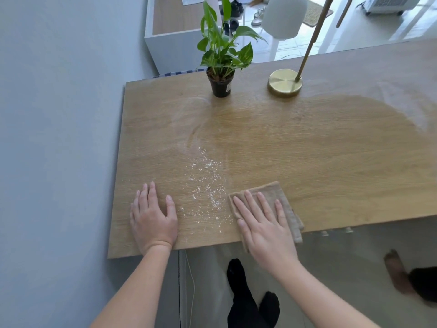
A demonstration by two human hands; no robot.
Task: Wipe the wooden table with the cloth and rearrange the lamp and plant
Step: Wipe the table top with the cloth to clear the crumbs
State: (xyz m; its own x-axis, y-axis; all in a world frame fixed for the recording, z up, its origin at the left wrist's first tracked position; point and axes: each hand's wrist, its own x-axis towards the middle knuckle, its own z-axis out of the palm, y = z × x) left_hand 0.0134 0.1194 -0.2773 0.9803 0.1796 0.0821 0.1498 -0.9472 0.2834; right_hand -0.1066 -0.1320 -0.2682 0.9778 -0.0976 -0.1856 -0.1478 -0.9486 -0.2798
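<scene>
My right hand (262, 223) lies flat, fingers spread, pressing a folded beige cloth (283, 200) onto the wooden table (319, 157) at its near edge. My left hand (153, 216) rests flat and empty on the table near the left corner. Between the two hands a strip of white powder (205, 185) is scattered on the wood. At the far edge stands a green plant in a small black pot (221, 84). To its right sits the lamp's round brass base (285, 82), its thin stem leaning up and right out of view.
A grey wall (59, 138) runs close along the table's left side. Beyond the far edge are a white cabinet (172, 46), a pale chair (283, 17) and shoes on the floor. Below the near edge are my dark-socked feet (250, 294) and a brown-and-black shape (411, 278) at right.
</scene>
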